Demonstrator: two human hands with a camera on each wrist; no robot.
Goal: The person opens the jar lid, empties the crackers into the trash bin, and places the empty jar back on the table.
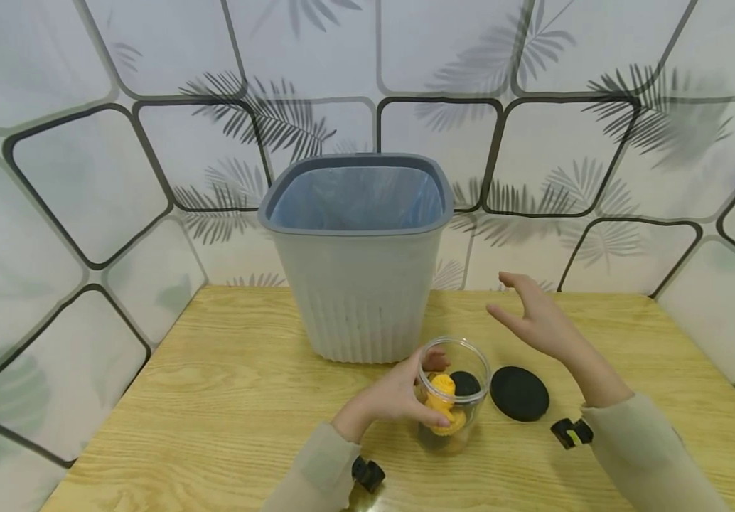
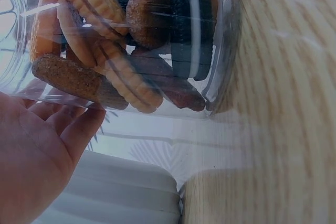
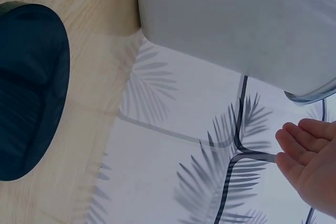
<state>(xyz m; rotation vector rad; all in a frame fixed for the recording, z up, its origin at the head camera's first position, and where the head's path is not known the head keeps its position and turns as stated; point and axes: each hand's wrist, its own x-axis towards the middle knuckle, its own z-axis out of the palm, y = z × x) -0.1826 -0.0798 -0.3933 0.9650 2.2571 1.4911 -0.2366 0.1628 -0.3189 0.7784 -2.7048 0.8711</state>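
Observation:
My left hand (image 1: 393, 398) grips a clear round jar (image 1: 484, 380) from its left side, thumb in front and fingers behind. The jar has no lid on and stands upright on the table. Inside it lie several cookies, with a yellow cookie (image 1: 447, 405) and a black sandwich cookie (image 1: 467, 385) near the top. In the left wrist view, ridged sandwich cookies (image 2: 128, 74) and brown biscuits (image 2: 71, 80) show through the wall. My right hand (image 1: 543, 323) is raised over the table with fingers apart, holding nothing. Below it, a black round lid (image 1: 519, 393) lies beside the jar.
A light grey waste bin (image 1: 361, 291) with a darker rim and a blue-looking liner stands behind the jar. The wooden table (image 1: 227, 398) meets patterned wall covering (image 1: 323, 64) at the back and sides. Both wrists carry small black devices.

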